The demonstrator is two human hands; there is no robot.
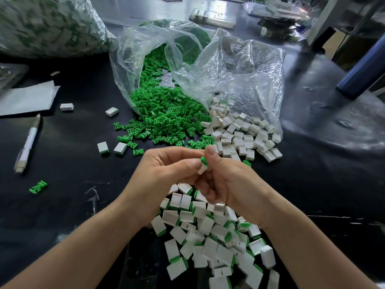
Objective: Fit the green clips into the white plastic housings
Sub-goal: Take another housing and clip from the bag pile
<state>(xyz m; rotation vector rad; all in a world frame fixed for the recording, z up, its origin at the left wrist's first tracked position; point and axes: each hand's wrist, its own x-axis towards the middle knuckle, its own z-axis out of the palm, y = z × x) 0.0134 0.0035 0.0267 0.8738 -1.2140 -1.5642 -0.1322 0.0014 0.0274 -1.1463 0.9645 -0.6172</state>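
My left hand (166,170) and my right hand (227,180) meet above the black table. Between their fingertips sits a white housing (202,169) with a green clip (204,160) sticking out of its top end. Both hands pinch this pair; which hand holds which part is not clear. A heap of loose green clips (166,117) spills from a clear plastic bag (229,65). Empty white housings (239,134) lie beside them at the right. Below my hands lies a pile of housings with green ends showing (214,236).
A white pen-like knife (26,149) and a sheet of paper (27,97) lie at the left. Stray housings (103,147) and a stray clip (38,187) dot the table. A large full bag (48,24) stands far left, a blue post (362,65) at the right.
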